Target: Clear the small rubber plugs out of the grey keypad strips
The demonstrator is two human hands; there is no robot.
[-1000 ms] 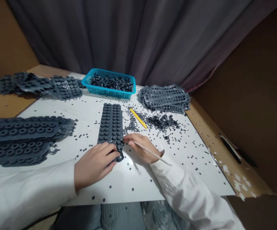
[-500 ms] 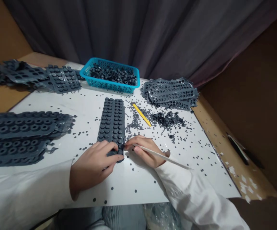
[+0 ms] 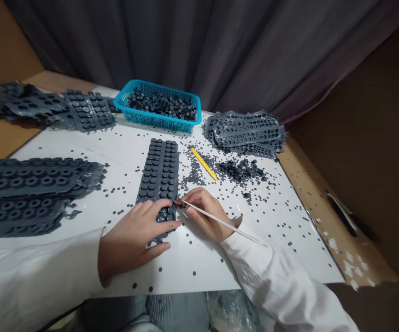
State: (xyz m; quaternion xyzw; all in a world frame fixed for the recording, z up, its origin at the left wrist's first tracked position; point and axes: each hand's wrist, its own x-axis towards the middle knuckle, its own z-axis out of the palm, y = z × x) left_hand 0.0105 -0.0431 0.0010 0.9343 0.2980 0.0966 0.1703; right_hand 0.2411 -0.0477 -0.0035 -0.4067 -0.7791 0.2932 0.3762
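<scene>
A dark grey moulded rubber sheet with rows of round studs lies lengthwise in front of me. My left hand rests across its near end, fingers spread over the studs and thumb beside the edge. At the sheet's right edge, my right hand is closed in a pinch on a thin white stick, whose length slants back over the wrist. The stick's working tip, if it has one, is hidden by the fingers. Past the right hand lies a yellow flat stick among small dark discs.
A blue basket of small dark rubber pieces stands at the back. Perforated sheets are stacked at the right; a loose pile of pieces lies nearer. Studded sheets lie at left, more sheets behind. A black-handled tool rests far right.
My left hand's fingers have spread, with the thumb now apart from the index finger. My right hand has shifted slightly up along the sheet's edge, stick still in it.
</scene>
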